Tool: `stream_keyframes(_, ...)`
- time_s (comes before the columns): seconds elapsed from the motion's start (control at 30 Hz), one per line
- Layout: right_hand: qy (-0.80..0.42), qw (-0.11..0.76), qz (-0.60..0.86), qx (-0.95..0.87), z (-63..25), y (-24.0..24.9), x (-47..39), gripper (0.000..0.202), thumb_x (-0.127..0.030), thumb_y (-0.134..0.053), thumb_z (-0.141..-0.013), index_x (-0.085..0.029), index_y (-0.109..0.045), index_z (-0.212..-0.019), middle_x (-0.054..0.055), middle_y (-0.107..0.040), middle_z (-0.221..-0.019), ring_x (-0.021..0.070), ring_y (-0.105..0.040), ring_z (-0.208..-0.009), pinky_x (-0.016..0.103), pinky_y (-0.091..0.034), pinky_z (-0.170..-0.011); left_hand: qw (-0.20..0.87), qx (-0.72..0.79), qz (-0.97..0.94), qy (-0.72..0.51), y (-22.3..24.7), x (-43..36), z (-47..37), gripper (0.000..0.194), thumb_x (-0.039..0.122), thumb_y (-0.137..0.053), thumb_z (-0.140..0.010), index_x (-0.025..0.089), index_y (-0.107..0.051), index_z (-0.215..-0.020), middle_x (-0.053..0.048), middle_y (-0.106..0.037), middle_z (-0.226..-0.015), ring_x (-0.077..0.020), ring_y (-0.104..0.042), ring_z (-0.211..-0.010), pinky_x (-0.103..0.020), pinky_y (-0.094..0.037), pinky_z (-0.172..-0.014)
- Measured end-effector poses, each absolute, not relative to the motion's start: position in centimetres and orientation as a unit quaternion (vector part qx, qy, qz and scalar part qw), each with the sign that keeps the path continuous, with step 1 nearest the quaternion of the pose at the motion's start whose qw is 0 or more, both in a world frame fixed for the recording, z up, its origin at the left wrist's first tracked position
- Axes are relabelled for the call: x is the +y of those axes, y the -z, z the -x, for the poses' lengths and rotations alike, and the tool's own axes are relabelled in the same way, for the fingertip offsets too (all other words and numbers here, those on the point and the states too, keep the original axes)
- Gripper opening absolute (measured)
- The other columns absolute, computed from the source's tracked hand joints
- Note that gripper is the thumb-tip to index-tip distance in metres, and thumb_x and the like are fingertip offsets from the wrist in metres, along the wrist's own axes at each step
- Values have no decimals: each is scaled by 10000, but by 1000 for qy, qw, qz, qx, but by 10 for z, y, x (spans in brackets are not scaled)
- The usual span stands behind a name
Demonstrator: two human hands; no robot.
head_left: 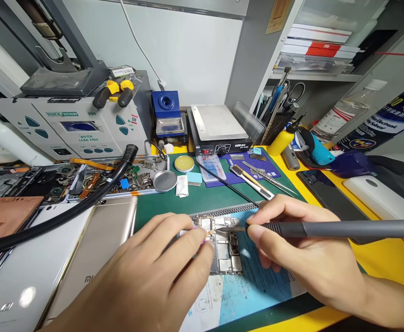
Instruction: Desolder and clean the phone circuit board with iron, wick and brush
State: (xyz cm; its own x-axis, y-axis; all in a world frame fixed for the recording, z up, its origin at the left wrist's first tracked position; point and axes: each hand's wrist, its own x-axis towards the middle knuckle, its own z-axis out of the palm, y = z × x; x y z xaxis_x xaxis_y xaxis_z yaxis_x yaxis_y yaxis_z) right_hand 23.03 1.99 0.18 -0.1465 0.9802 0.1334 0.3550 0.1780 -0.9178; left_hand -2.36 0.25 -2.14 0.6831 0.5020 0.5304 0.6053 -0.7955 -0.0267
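In the head view a phone circuit board (224, 263) with silvery shields lies on a blue and white printed sheet (234, 299). My right hand (305, 249) grips a dark grey soldering iron (292, 229) like a pen, its metal tip pointing left over the board. My left hand (163, 263) is closed at the board's left side, back of the hand up. Between its fingertips shows a copper-coloured strip of desoldering braid (210, 233), close to the iron's tip. A pinkish-purple edge, perhaps its spool, is mostly hidden by the fingers.
A hot air station (94, 124) stands at back left, its black hose (94, 203) crossing over phone shells (108, 235). Behind the board are a flux tin (184, 163), a heating plate (219, 122), a brush (250, 182) and tweezers (274, 180). A phone (329, 198) lies right.
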Motion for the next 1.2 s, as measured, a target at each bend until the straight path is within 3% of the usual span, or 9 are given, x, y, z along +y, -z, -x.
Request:
stream_keyframes(0.33,-360,404,504,-673,-227,-7,19,127,-163,-768,-873,-239,-748,-772,-54,-666,-546,103,-590,-401,199,-462,-396,109,-296,912,263,18,6,21,272,141,-488,-1094,151,-760,-1088,-64,-759,-1032,-287,-586,-1054,-436,-465,-999)
stream_keyframes(0.87,-342,380,494,-704,-230,-5,19,131,-160,-730,-898,-255,-739,-808,-84,-653,-514,89,-560,-401,184,-446,-402,103,-300,914,251,21,5,22,269,154,-479,-1107,153,-748,-1116,-54,-758,-1059,-281,-583,-1086,-431,-447,-1028)
stream_keyframes(1.2,-281,378,484,-738,-229,-11,22,143,-122,-728,-842,-251,-718,-781,-89,-718,-660,69,-617,-536,142,-485,-512,96,-299,913,261,21,4,23,276,176,-482,-1118,148,-756,-1109,-55,-768,-1064,-274,-589,-1082,-425,-456,-1027)
